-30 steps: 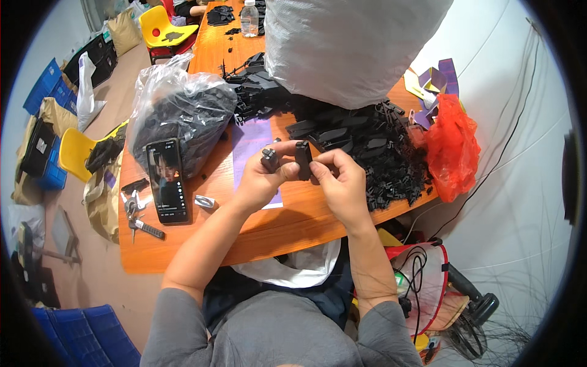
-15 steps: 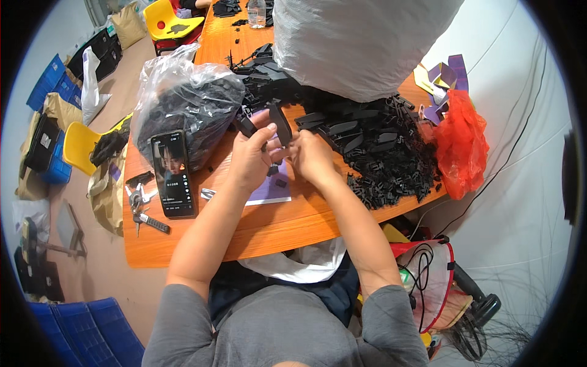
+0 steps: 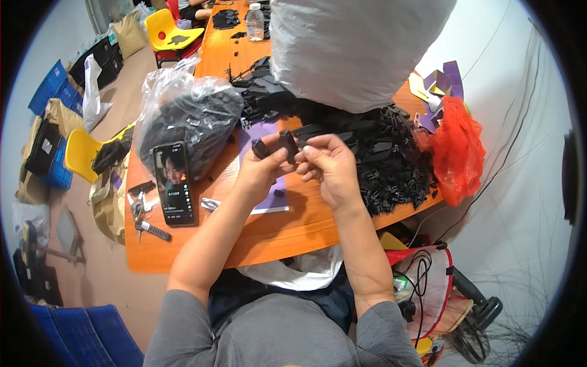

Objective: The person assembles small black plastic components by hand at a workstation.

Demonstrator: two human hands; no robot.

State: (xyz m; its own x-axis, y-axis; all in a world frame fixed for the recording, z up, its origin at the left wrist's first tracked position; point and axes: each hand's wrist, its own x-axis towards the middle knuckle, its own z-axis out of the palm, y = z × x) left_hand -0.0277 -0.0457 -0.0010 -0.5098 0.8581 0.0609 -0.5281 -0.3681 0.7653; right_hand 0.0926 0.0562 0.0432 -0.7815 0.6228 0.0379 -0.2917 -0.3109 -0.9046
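Observation:
Over the wooden table, my left hand (image 3: 263, 174) grips a black plastic part (image 3: 288, 145) between thumb and fingers. A second black piece (image 3: 260, 148) sticks out between the fingers of that same hand. My right hand (image 3: 333, 171) is close against it on the right, its thumb and forefinger pinched together beside the held part; whatever lies between them is too small to make out. Beneath the hands is a purple and white sheet (image 3: 264, 199) with a small black bit on it. A large heap of black plastic parts (image 3: 391, 159) spreads beyond and right of my right hand.
A clear bag of black parts (image 3: 189, 122) stands left, with a phone (image 3: 173, 183) leaning on it and keys (image 3: 143, 214) nearby. A big white sack (image 3: 361, 55) rises behind the heap. A red plastic bag (image 3: 458, 153) hangs at the right edge; a bottle (image 3: 255, 23) stands far off.
The long black part in my left hand has turned and now appears shorter. My right hand has rolled palm-inward and shifted slightly right, and its fingers show more.

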